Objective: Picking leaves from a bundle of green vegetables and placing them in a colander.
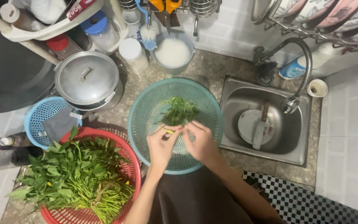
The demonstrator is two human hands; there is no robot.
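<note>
1. My left hand (162, 143) and right hand (199, 141) meet over the teal colander (146, 120), fingers pinched on a pale green stem (168, 131); most of it is hidden by my fingertips
2. At 12 o'clock from my hands, a small heap of picked greens (180, 110) lies in the colander
3. At 8 o'clock, the red basket (133, 159) holds a leafy bundle (73, 174); its lower rim is cut off
4. At 3 o'clock, the sink (233, 93) holds a plate (247, 124) and a knife (261, 130), details unclear
</note>
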